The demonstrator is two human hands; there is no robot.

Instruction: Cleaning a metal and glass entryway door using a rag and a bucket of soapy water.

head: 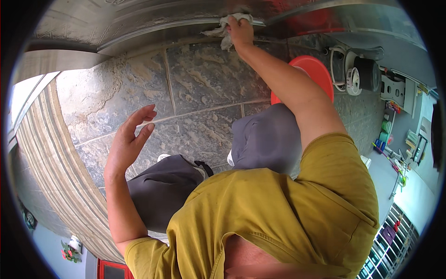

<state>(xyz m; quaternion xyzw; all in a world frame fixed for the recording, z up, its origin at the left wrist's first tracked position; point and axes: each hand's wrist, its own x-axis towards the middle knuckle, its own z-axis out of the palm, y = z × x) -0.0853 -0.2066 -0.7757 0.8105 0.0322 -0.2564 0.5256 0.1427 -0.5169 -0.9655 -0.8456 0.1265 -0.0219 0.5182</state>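
My right hand (241, 33) is closed on a crumpled whitish cloth (227, 41), pressed against the lower metal trim (174, 25) of a shiny embossed metal door or panel (80, 24) at the top of the view. My left hand (130, 139) hangs free over the grey stone tiles (205, 76), its fingers apart and slightly curled, with nothing in them. A red plastic basin or bucket (324, 75) stands on the floor beside my right knee, partly hidden by my right forearm.
A striped mat (59, 146) lies on the floor at the left. Against the wall at the right are a black and white item (362, 75), shelving with various goods, and a barred window or gate (390, 237). A potted plant with red flowers (71, 251) is at the lower left.
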